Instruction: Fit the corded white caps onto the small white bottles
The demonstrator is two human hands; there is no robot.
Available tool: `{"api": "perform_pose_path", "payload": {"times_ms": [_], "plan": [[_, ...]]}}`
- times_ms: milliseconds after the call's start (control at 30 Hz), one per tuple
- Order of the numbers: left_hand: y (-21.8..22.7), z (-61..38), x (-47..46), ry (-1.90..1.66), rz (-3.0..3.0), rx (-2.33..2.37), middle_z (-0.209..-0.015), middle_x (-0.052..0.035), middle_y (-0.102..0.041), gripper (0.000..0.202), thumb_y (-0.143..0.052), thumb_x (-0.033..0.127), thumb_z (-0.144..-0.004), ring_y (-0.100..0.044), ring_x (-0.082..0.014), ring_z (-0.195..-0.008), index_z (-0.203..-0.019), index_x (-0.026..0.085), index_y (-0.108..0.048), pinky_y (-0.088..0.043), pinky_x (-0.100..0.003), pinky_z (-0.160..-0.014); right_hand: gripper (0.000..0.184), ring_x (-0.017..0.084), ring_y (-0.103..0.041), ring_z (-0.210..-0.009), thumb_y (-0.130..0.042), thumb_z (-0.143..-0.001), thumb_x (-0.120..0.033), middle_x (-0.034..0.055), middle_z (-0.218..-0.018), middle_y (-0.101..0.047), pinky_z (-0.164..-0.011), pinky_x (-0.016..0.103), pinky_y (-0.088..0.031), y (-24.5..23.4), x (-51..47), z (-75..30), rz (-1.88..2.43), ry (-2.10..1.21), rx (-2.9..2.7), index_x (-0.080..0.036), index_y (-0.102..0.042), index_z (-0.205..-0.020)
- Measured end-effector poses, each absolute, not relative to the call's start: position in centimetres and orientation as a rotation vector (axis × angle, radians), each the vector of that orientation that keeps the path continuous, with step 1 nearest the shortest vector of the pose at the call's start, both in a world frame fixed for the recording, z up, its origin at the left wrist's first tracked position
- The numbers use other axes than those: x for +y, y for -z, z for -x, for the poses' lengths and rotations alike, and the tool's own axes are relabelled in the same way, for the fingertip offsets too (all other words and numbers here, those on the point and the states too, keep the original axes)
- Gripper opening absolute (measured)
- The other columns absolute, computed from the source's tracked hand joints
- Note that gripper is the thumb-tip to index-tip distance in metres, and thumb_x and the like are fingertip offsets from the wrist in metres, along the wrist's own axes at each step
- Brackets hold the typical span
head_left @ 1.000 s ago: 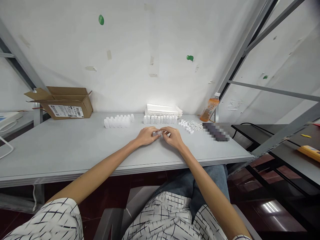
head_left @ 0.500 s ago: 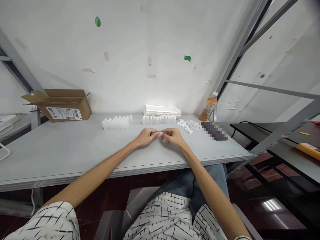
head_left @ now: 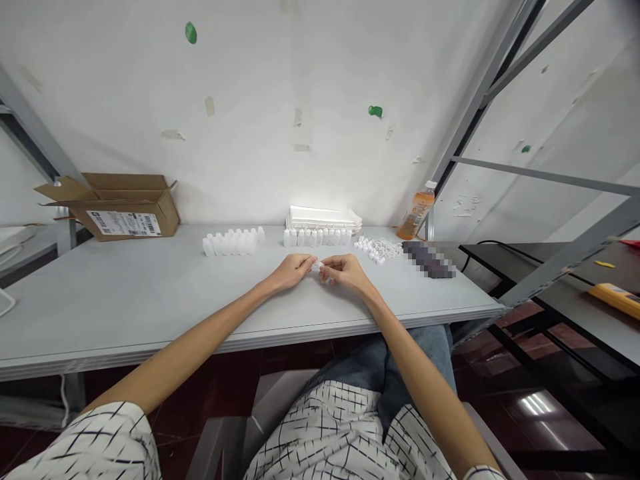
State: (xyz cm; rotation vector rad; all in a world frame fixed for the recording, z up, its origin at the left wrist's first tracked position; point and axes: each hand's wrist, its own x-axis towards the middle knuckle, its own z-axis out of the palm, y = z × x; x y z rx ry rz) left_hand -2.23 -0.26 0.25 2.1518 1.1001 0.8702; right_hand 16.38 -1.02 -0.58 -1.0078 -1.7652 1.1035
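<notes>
My left hand [head_left: 293,271] and my right hand [head_left: 345,273] meet just above the grey table [head_left: 150,300], fingers pinched together on a small white bottle [head_left: 317,266] held between them. Behind my hands stands a row of small white bottles [head_left: 316,237], and a second cluster of white bottles [head_left: 233,243] stands to the left. A heap of small white caps [head_left: 377,249] lies to the right of the row.
A stack of white trays [head_left: 323,217] sits by the wall. An open cardboard box [head_left: 117,205] is at the back left, an orange drink bottle [head_left: 415,213] at the back right, a dark blurred object [head_left: 429,260] beside it. Metal frame bars rise on the right.
My hands have lifted slightly off the table and their fingertips have drawn in to a tighter pinch on the small bottle. The view has shifted a little.
</notes>
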Motion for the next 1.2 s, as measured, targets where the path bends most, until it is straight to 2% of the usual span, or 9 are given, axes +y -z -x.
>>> {"api": "perform_pose_path", "payload": {"times_ms": [100,233,367,533,700,800,867,933,1200], "plan": [[-0.4,2.2,-0.5,-0.874,-2.212,1.096,-0.055,0.0026,-0.045,0.044,-0.035,0.041,-0.093,-0.040,-0.0111,-0.055,-0.063,0.015,-0.053,-0.033,-0.025,-0.057,0.034,0.019,-0.066,-0.059,-0.066,-0.074,-0.041,0.0068,-0.066,-0.069,-0.049,0.026,-0.049,0.6,-1.0,-16.4,0.970,-1.084,-1.756,-0.010,-0.071,-0.087],[-0.5,2.0,-0.8,-0.910,-2.290,1.032,-0.072,-0.0017,-0.062,0.044,-0.034,0.043,-0.094,-0.050,-0.0141,-0.066,-0.088,0.015,-0.068,-0.037,-0.025,-0.061,0.035,0.019,-0.068,-0.061,-0.067,-0.074,-0.044,0.0076,-0.073,-0.070,-0.048,0.025,-0.049,0.7,-1.0,-16.4,0.926,-1.080,-1.715,-0.012,-0.070,-0.088],[-0.1,2.1,-0.6,-0.925,-2.383,0.998,-0.081,-0.0039,-0.066,0.039,-0.038,0.039,-0.095,-0.052,-0.0143,-0.068,-0.100,0.018,-0.070,-0.039,-0.025,-0.063,0.035,0.021,-0.070,-0.063,-0.069,-0.074,-0.044,0.0080,-0.073,-0.070,-0.048,0.025,-0.050,0.8,-0.8,-16.6,0.898,-1.119,-1.674,-0.012,-0.067,-0.088],[0.8,2.2,-0.1,-0.981,-2.441,1.037,-0.084,-0.0035,-0.067,0.031,-0.049,0.037,-0.091,-0.054,-0.0137,-0.068,-0.102,0.021,-0.072,-0.040,-0.025,-0.063,0.031,0.020,-0.068,-0.065,-0.071,-0.074,-0.041,0.0075,-0.072,-0.069,-0.052,0.029,-0.054,0.8,-0.6,-16.6,0.844,-1.122,-1.657,-0.013,-0.066,-0.086],[1.0,2.0,0.3,-1.053,-2.361,1.089,-0.095,-0.0065,-0.069,0.038,-0.053,0.043,-0.088,-0.059,-0.0155,-0.076,-0.111,0.018,-0.069,-0.044,-0.025,-0.064,0.033,0.021,-0.068,-0.068,-0.074,-0.069,-0.042,0.0063,-0.071,-0.068,-0.060,0.034,-0.057,0.7,-0.5,-16.7,0.843,-1.123,-1.583,-0.014,-0.065,-0.083],[0.5,1.8,0.1,-1.010,-2.321,1.085,-0.101,-0.0067,-0.070,0.038,-0.046,0.043,-0.091,-0.060,-0.0173,-0.083,-0.107,0.019,-0.070,-0.046,-0.026,-0.065,0.035,0.022,-0.069,-0.071,-0.076,-0.067,-0.043,0.0064,-0.073,-0.068,-0.060,0.034,-0.058,0.7,-0.4,-16.7,0.876,-1.092,-1.570,-0.014,-0.065,-0.082],[0.1,1.7,-0.1,-0.959,-2.293,1.057,-0.099,-0.0056,-0.071,0.038,-0.043,0.042,-0.092,-0.061,-0.0167,-0.080,-0.103,0.019,-0.071,-0.046,-0.026,-0.065,0.034,0.021,-0.068,-0.071,-0.075,-0.067,-0.043,0.0066,-0.074,-0.068,-0.060,0.033,-0.058,0.9,-0.3,-16.8,0.885,-1.066,-1.582,-0.014,-0.065,-0.082],[0.0,1.8,-0.2,-0.934,-2.266,1.045,-0.095,-0.0052,-0.072,0.036,-0.046,0.041,-0.091,-0.061,-0.0157,-0.074,-0.099,0.018,-0.072,-0.046,-0.026,-0.063,0.034,0.020,-0.068,-0.070,-0.074,-0.068,-0.043,0.0063,-0.074,-0.068,-0.059,0.031,-0.058,1.1,-0.3,-16.8,0.895,-1.061,-1.601,-0.014,-0.064,-0.084],[1.0,2.1,0.1,-1.041,-2.261,1.006,-0.089,-0.0062,-0.072,0.033,-0.055,0.042,-0.085,-0.060,-0.0152,-0.072,-0.096,0.017,-0.074,-0.045,-0.025,-0.061,0.038,0.018,-0.068,-0.063,-0.074,-0.069,-0.047,0.0046,-0.069,-0.066,-0.061,0.032,-0.058,1.0,-0.5,-16.6,0.872,-1.221,-1.631,-0.014,-0.062,-0.082]]}}
